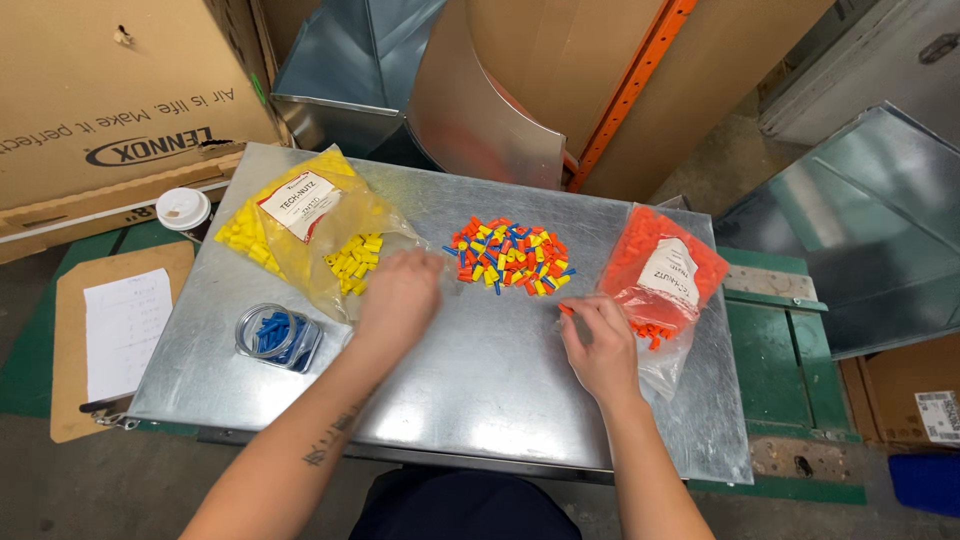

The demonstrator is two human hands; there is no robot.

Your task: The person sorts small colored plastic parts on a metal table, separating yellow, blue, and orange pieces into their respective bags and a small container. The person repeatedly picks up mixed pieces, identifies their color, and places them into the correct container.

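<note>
Sheet metal serves as our bench, and the mixed pile of orange, yellow and blue wire caps at its middle is our landmark. Left of the pile lies the yellow bag, its mouth turned toward the pile so caps drop in easily; our left hand rests curled at that mouth (what it holds, if anything, we cannot tell). Right of the pile lies the orange bag, likewise open toward us; our right hand pinches one orange cap beside it. Far left of the pile, nearer us, a clear jar keeps the blue caps apart.
</note>
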